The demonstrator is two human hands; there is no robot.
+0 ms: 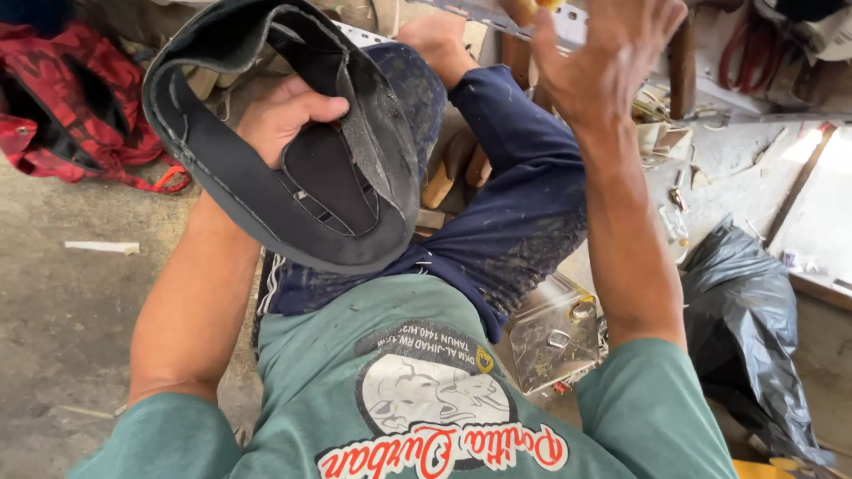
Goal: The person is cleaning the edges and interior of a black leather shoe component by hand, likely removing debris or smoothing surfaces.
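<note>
Fingers of my left hand (286,120) are tucked inside a dark shoe upper (293,142), thumb clamped over its inner edge, holding it up above my lap with the opening facing me and the black insole showing. My right hand (603,62) is raised at the top of the view with its fingers partly spread near a small yellow object (537,7), though I cannot tell whether it pinches that; a black plastic bag (745,328) lies at my right, a red bag (71,98) at my left
</note>
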